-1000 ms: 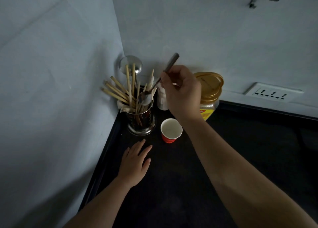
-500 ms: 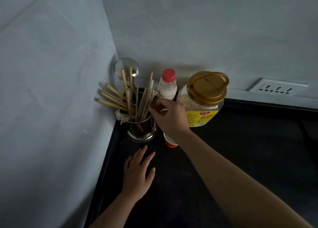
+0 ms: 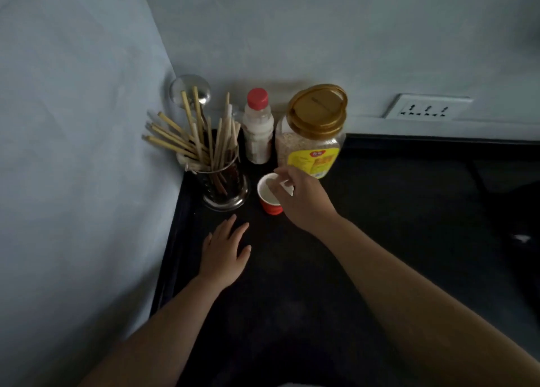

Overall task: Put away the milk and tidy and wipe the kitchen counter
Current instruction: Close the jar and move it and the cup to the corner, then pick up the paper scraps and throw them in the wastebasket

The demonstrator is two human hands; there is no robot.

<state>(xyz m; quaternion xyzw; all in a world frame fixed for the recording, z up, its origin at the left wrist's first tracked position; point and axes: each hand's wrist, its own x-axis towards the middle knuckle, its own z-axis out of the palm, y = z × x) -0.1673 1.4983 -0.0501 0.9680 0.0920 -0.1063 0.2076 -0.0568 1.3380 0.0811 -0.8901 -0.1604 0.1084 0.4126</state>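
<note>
We find the far left corner of the black counter (image 3: 380,240) crowded: a utensil holder (image 3: 225,186) bristling with chopsticks (image 3: 187,141) stands against the left wall (image 3: 73,153), with a red-capped bottle (image 3: 258,129) and a gold-lidded jar (image 3: 314,132) just right of it along the far wall. A red paper cup (image 3: 270,197) stands just near of these. Our left hand (image 3: 225,252) lies flat near the holder. To the right and near, the counter lies open for passage.
</note>
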